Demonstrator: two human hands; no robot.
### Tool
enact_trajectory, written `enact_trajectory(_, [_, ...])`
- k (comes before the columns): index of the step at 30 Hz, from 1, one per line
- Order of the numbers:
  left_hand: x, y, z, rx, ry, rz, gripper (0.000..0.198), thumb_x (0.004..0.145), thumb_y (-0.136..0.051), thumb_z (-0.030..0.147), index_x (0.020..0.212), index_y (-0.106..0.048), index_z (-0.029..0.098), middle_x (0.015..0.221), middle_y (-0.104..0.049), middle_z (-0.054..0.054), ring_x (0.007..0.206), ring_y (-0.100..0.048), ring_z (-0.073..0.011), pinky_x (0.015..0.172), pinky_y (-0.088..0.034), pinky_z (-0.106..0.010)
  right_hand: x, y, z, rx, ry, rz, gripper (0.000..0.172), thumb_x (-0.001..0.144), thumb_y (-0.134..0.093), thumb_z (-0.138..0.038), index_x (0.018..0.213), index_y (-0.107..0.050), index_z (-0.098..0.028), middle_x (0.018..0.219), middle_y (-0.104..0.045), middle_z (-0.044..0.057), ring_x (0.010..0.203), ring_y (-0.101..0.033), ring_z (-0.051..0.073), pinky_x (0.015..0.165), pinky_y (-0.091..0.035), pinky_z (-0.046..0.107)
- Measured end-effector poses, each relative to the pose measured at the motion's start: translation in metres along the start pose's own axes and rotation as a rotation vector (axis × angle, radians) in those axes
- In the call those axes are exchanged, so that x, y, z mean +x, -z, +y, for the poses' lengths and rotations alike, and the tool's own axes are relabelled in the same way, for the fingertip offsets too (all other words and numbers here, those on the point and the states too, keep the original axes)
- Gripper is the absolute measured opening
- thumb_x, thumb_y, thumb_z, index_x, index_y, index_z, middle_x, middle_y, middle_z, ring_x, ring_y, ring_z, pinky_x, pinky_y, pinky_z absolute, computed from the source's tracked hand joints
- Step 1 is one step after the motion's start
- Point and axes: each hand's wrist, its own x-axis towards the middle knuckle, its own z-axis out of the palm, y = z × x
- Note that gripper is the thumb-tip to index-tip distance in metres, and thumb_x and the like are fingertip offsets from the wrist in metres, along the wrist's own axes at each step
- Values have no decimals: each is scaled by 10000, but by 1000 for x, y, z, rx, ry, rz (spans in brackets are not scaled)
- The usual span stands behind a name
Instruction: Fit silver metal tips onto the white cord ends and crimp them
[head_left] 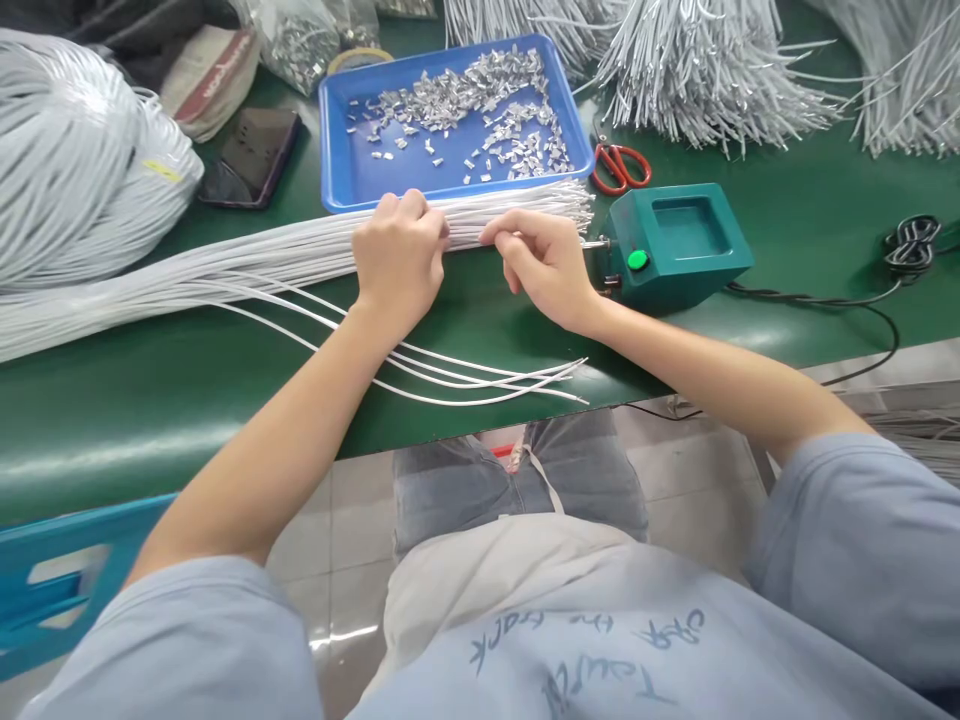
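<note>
My left hand (pixel 397 255) is closed in a loose fist over a long bundle of white wires (pixel 285 240), its thumb side toward the wire ends; just which strands lie inside the fist is hidden. To the right, my right hand (pixel 544 262) has thumb and forefinger pinched together at the front edge of the same bundle. What lies in that pinch is too small to make out. A green box-shaped machine (pixel 679 245) with a bright green button stands just right of my right hand. Several separate wires (pixel 480 385) curve out below my wrists toward the table's front edge.
Behind the bundle lies a blue tray (pixel 360 180) of small metal terminals. Red-handled scissors (pixel 621 168) rest beside it. Thick wire bundles (pixel 705 80) fill the back right. A wire coil (pixel 82 160) and a phone (pixel 251 158) are at left. A black cable (pixel 825 300) runs right.
</note>
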Motion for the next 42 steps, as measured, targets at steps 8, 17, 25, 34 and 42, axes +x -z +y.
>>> enact_trajectory(8, [-6, 5, 1, -46, -172, 208, 113, 855, -660, 271, 816, -566, 223, 821, -637, -47, 877, -577, -240, 837, -410, -370, -5, -5, 0, -51, 91, -187, 216, 842, -450, -178, 793, -659, -162, 518, -492, -50, 474, -424, 78, 528, -374, 231])
enact_trajectory(17, [-39, 42, 54, 10, -389, 142, 182, 893, -545, 308, 802, -661, 202, 620, -579, -13, 568, -503, -142, 621, -348, -296, -3, -4, 3, -155, 86, -313, 239, 795, -446, -202, 720, -661, -129, 553, -543, -25, 515, -409, 81, 562, -343, 231])
enact_trajectory(25, [-85, 58, 109, -670, -346, -1135, 189, 906, -603, 286, 910, -754, 172, 822, -762, -73, 664, -657, -143, 598, -493, -239, -3, -5, 3, -161, 78, -253, 248, 795, -441, -165, 787, -687, -128, 523, -532, -42, 487, -401, 74, 561, -359, 223])
enact_trajectory(34, [-40, 31, 70, -1023, 104, -434, 368, 714, -817, 508, 795, -694, 170, 599, -585, 17, 493, -575, -95, 473, -487, -216, 6, 0, 3, -43, -56, 50, 180, 856, -464, -130, 803, -630, -176, 677, -620, -12, 638, -560, 105, 656, -477, 247])
enact_trajectory(42, [-29, 4, 46, -1062, 111, -329, 402, 626, -866, 519, 693, -674, 171, 643, -627, 15, 516, -586, -77, 496, -515, -204, 4, -1, 0, 49, -142, 62, 210, 916, -448, -134, 1033, -593, -231, 832, -659, -10, 782, -655, 115, 724, -580, 255])
